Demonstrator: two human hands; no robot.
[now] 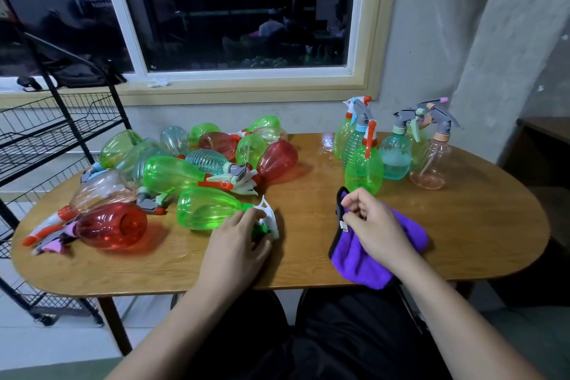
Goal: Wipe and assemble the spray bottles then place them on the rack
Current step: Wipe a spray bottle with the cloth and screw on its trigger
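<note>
A green spray bottle (205,208) lies on its side near the table's front middle, its white and green trigger head (269,219) pointing right. My left hand (237,241) covers the neck and head, fingers curled round them. A purple cloth (367,259) with a black edge lies at the front right. My right hand (370,219) rests on it and pinches its upper edge. Several bottles, green, red, teal and clear, lie in a heap (185,163) at the left. Several assembled bottles (388,148) stand upright at the back right.
The oval wooden table (478,225) stands against a grey wall under a window. A black wire rack (46,133) with basket shelves stands at the left, beside the table. My dark-clothed lap is below the table's front edge.
</note>
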